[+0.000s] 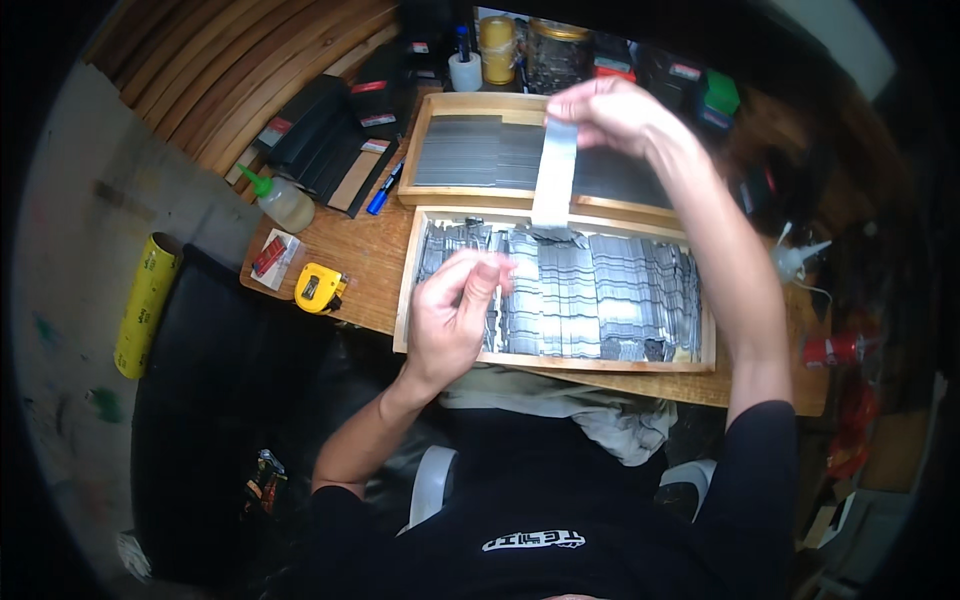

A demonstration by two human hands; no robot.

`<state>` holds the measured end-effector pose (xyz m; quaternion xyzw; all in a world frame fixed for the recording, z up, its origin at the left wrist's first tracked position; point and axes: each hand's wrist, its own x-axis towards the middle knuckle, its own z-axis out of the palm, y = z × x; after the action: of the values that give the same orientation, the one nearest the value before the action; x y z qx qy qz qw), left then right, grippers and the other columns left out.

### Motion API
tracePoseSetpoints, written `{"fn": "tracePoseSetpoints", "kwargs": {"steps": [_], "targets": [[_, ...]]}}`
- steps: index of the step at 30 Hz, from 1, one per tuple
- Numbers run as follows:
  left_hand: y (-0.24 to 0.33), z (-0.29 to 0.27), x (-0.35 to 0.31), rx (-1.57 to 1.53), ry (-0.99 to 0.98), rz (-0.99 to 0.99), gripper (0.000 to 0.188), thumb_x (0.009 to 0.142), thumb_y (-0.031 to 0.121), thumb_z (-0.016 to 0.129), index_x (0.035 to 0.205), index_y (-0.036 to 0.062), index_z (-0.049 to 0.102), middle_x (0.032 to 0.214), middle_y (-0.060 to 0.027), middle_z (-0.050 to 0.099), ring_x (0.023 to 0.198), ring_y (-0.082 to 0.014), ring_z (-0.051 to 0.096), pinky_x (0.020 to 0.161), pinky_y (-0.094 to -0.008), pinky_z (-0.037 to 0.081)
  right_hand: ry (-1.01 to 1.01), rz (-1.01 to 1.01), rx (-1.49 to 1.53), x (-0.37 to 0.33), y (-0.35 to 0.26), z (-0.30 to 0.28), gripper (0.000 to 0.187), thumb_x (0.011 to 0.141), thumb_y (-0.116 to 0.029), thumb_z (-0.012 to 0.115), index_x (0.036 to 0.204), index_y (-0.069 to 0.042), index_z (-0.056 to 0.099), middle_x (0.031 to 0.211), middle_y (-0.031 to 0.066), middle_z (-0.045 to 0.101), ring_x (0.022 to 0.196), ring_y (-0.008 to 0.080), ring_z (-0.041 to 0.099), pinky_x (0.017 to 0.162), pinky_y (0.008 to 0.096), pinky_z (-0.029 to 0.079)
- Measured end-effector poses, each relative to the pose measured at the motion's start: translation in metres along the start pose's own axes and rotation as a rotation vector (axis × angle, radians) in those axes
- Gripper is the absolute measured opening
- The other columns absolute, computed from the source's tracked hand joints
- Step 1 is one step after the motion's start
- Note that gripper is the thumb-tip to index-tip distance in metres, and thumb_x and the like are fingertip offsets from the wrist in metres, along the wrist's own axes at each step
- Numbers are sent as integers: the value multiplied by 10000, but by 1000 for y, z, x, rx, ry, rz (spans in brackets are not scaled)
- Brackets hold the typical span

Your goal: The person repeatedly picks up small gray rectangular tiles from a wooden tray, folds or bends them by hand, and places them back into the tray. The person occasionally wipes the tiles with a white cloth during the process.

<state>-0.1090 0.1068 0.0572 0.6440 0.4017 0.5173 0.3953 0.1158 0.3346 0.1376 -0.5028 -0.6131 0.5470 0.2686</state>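
Strip [556,180], top btwn R fingers [572,104]

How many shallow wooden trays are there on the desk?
2: the far tray, toward the back of the desk, and the near tray, directly in front of it. No others show.

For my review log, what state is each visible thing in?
Right hand: pinching strip
Left hand: fingers curled, grip unclear
Strip: held by far end
Front tray: uncovered, packed
Rear tray: uncovered, holding plates
Case: open
Bottle: standing
Marker: lying flat
Tape measure: resting on table
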Motion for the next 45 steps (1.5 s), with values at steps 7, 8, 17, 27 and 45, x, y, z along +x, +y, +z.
{"fn": "tracePoseSetpoints", "kwargs": {"steps": [7, 8, 17, 27, 45], "targets": [[0, -24, 30, 610, -343, 464, 537, 901, 213, 806, 1326, -46, 603, 1430, -269, 597, 1378, -419, 555, 1157, -478, 463, 161, 28, -185, 91, 4, 15, 207, 958, -168, 774, 1140, -72, 793, 989, 68, 791, 759, 98, 743, 643, 206, 651], [-5, -23, 39, 663, -388, 492, 577, 908, 262, 800, 1346, -53, 596, 1462, -276, 571, 1408, -408, 530, 1180, -487, 439, 150, 44, -200, 97, 6, 18, 208, 956, -168, 776, 1139, -71, 793, 977, 65, 789, 728, 93, 728, 627, 205, 643], [-64, -8, 102, 918, -355, 507, 701, 1024, 519, 592, 1385, -80, 567, 1437, -305, 579, 1423, -408, 510, 1215, -498, 385, 38, 181, -174, 130, 32, 36, 193, 926, -234, 820, 1066, -102, 812, 1126, 63, 747, 765, 93, 700, 645, 190, 647], [-72, -8, 108, 928, -333, 449, 608, 1026, 469, 612, 1365, -36, 607, 1363, -250, 647, 1378, -390, 560, 1160, -497, 443, 373, -116, -861, 85, 18, 43, 180, 963, -151, 742, 985, 18, 800, 889, 160, 766, 865, 212, 755, 677, 297, 621], [-84, -9, 105, 941, -144, 461, 565, 972, 393, 720, 1305, -57, 645, 1332, -277, 669, 1305, -404, 623, 1149, -481, 463, 29, 25, -534, 64, 22, 51, 246, 1014, -202, 657, 947, -8, 792, 781, 71, 728, 649, 135, 645, 572, 300, 528]]}}
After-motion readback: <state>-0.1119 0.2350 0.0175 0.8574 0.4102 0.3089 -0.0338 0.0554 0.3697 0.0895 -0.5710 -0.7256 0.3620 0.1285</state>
